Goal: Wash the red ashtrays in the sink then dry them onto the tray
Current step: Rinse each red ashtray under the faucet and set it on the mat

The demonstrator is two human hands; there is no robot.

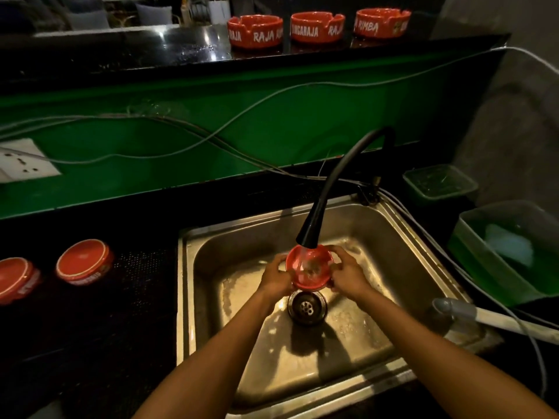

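Under the black faucet [314,219], red ashtray [310,272] gripped by both hands' curled fingers [273,267]; "RAJA" on shelf ashtrays [255,31]

Red ashtray [309,271] under black faucet [320,204], steel-grey sink [393,237], green wall panel [272,122], white-lettered red ashtrays [255,31]

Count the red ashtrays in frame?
6. Three upright on the upper counter; two upside down left of the sink, one cut off at the frame edge; one held under the faucet. More may sit off-frame.
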